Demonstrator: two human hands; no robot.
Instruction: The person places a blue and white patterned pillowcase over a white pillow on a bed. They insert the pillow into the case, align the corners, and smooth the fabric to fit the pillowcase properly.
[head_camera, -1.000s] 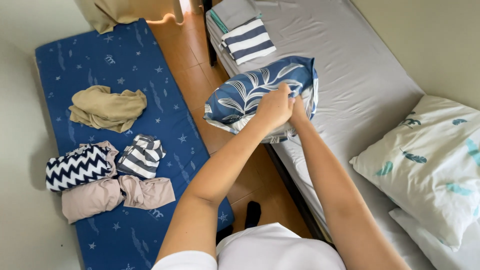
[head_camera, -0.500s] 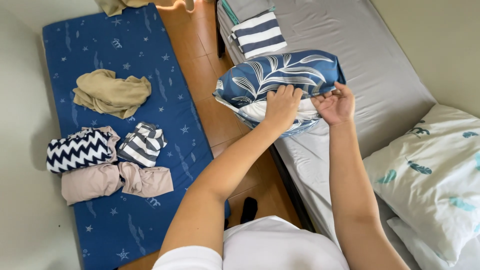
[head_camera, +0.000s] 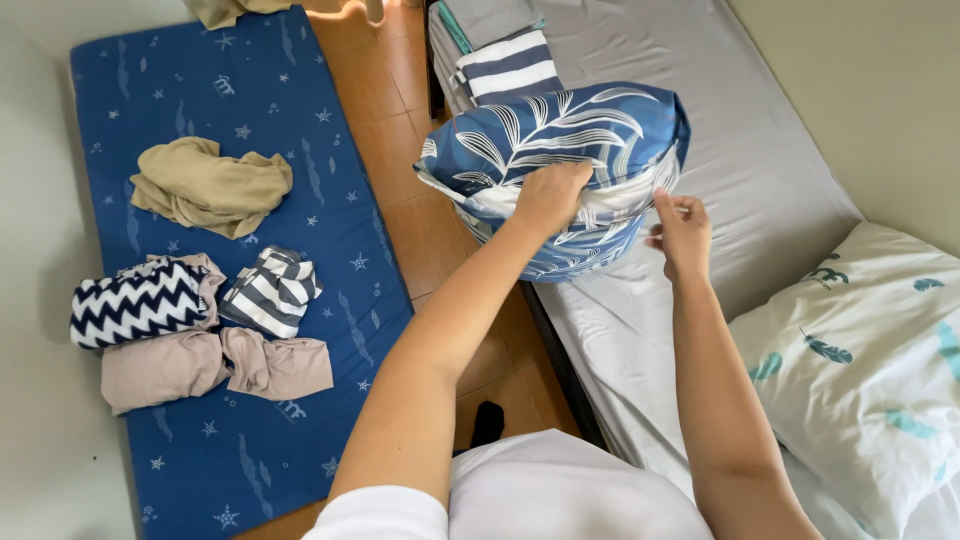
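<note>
At the near edge of the bed (head_camera: 760, 180), toward one o'clock, a blue leaf-patterned pillow (head_camera: 560, 150) is held up over the mattress side. The left hand (head_camera: 548, 196) is closed on a fistful of its white-edged fabric, while the right hand (head_camera: 682, 232), at two o'clock, is set with loosely spread fingers just touching the pillow's right end. At nine o'clock, rolled clothes (head_camera: 190, 320) are laid on a blue floor mattress (head_camera: 330, 260). Farther off, at twelve o'clock, striped folded cloth (head_camera: 505, 68) is seen on the bed.
</note>
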